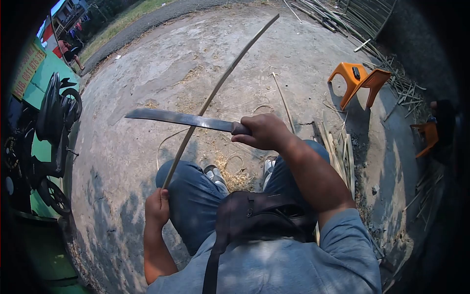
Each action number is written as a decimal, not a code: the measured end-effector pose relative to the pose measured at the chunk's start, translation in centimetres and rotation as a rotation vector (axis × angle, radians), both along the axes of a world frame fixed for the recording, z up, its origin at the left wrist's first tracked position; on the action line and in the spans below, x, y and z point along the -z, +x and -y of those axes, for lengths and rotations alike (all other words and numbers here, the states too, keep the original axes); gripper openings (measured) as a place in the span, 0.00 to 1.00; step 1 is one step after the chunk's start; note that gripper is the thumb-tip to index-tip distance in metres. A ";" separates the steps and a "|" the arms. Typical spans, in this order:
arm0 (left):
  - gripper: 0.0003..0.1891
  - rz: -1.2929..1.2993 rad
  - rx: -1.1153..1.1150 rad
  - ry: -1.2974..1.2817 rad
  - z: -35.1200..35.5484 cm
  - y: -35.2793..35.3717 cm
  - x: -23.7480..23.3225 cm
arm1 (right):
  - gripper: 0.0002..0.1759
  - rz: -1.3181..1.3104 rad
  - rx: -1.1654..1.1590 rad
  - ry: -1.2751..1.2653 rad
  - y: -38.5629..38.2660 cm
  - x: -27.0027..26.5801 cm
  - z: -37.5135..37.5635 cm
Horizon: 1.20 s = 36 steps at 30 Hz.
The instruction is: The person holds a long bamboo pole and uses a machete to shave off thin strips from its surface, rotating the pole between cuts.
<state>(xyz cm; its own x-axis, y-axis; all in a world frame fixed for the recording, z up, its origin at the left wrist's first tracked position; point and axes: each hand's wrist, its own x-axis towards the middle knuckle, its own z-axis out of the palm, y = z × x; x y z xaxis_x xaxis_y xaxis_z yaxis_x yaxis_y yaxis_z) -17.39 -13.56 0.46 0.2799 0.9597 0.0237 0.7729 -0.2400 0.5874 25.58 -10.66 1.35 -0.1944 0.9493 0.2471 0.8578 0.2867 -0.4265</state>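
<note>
Bamboo strip [227, 73]: low end clenched in your left grip [157, 208], long axis slanting up-right; machete [178, 117], clasped in your right grip [264, 131], crosses over it.

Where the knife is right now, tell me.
In the head view, the knife is in the right hand, pointing left across the long strip held in the left hand.

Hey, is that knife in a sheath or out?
The knife is out: its metal blade shows bare from tip to handle, which the right hand grips.
</note>
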 end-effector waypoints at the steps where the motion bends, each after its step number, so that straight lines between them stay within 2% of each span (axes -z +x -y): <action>1: 0.28 -0.010 0.007 0.009 0.1 0.0 0.0 | 0.32 0.015 -0.070 0.005 -0.7 -0.1 0.3; 4: 0.28 -0.036 0.020 0.032 -0.1 -0.1 0.0 | 0.31 0.165 -0.173 0.041 -2.3 -0.6 0.4; 6: 0.28 -0.046 0.016 0.024 0.0 -0.4 0.2 | 0.32 0.087 -0.156 0.034 -1.4 0.0 -0.4; 8: 0.27 -0.005 0.014 0.009 0.2 -1.0 0.6 | 0.34 0.020 -0.028 -0.048 0.4 0.6 -1.8; 10: 0.27 0.023 0.027 0.015 0.0 -0.8 0.6 | 0.33 -0.166 0.137 -0.112 1.9 -0.3 -2.1; 14: 0.26 0.022 0.030 0.006 -0.1 -0.2 -0.2 | 0.33 -0.107 0.177 -0.154 1.1 -0.7 -0.9; 22: 0.26 -0.101 0.012 -0.003 -0.5 -0.6 0.1 | 0.32 0.259 -0.144 -0.087 -2.4 -0.7 -0.2; 24: 0.26 -0.107 -0.005 -0.010 -0.1 -0.5 0.0 | 0.32 0.203 -0.105 -0.087 -1.3 -0.9 -0.7; 25: 0.26 -0.087 -0.011 -0.015 0.1 -0.8 0.0 | 0.31 0.092 -0.058 -0.087 -0.4 -1.4 -0.8; 28: 0.26 -0.043 -0.022 -0.015 -0.1 -0.7 0.3 | 0.32 -0.086 0.168 -0.125 2.2 -0.4 -2.4; 33: 0.27 -0.028 -0.018 -0.019 -0.2 -0.6 0.2 | 0.33 -0.089 0.162 -0.093 1.1 -0.5 -0.8; 36: 0.28 0.029 -0.023 -0.022 -0.1 -0.6 0.5 | 0.33 -0.005 0.009 -0.107 0.2 -0.7 0.0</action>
